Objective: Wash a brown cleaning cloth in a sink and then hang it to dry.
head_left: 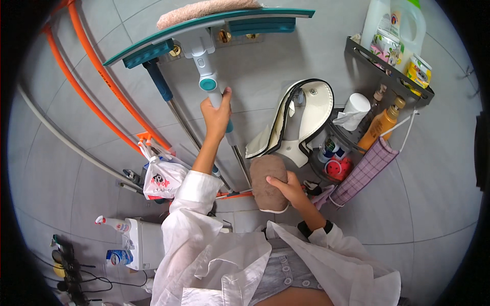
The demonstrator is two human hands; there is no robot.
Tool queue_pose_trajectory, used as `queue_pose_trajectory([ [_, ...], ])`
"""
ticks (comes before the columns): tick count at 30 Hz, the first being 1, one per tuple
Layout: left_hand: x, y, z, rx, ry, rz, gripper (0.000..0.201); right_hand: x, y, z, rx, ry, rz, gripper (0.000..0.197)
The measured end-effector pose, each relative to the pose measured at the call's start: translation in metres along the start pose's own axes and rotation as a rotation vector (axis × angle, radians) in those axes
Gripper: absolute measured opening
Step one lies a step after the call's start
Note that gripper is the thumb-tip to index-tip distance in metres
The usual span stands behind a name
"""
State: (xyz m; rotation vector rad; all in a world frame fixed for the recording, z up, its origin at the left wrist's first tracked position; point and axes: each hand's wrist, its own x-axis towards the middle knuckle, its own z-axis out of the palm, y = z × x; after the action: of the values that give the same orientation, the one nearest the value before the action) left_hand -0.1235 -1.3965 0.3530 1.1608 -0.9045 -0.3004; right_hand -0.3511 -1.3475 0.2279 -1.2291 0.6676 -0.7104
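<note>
My left hand (217,116) is wrapped round the pale grey handle of a window squeegee (201,64), just below its teal button. The wide teal head spans the top of the view, with a fluffy peach pad (206,11) along its far side. Lower and to the right, my right hand (290,188) grips a brown plush oval cloth pad (269,178) with a pale edge, thumb on top. Its other fingers are mostly hidden behind the pad. Just beyond the pad is a cream-white item with black trim (316,115), whose kind I cannot make out.
Gold hooks (224,35) sit on the tiled wall behind the squeegee head. Teal-handled poles (159,81) and orange tubes (104,76) stand at the left, with a white plastic bag (164,178). Bottles fill a dark wall shelf (390,71) and a corner rack (339,137) at right.
</note>
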Motion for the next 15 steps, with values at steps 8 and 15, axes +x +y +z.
queue_pose_trajectory([
  [8,-0.010,0.029,-0.002,-0.006,0.007,0.032,0.034,-0.004,-0.003,0.005,0.051,-0.001,0.062,0.035],
  [15,-0.015,0.047,-0.003,0.028,0.033,0.073,0.036,-0.001,0.006,0.005,0.055,-0.017,0.031,0.036],
])
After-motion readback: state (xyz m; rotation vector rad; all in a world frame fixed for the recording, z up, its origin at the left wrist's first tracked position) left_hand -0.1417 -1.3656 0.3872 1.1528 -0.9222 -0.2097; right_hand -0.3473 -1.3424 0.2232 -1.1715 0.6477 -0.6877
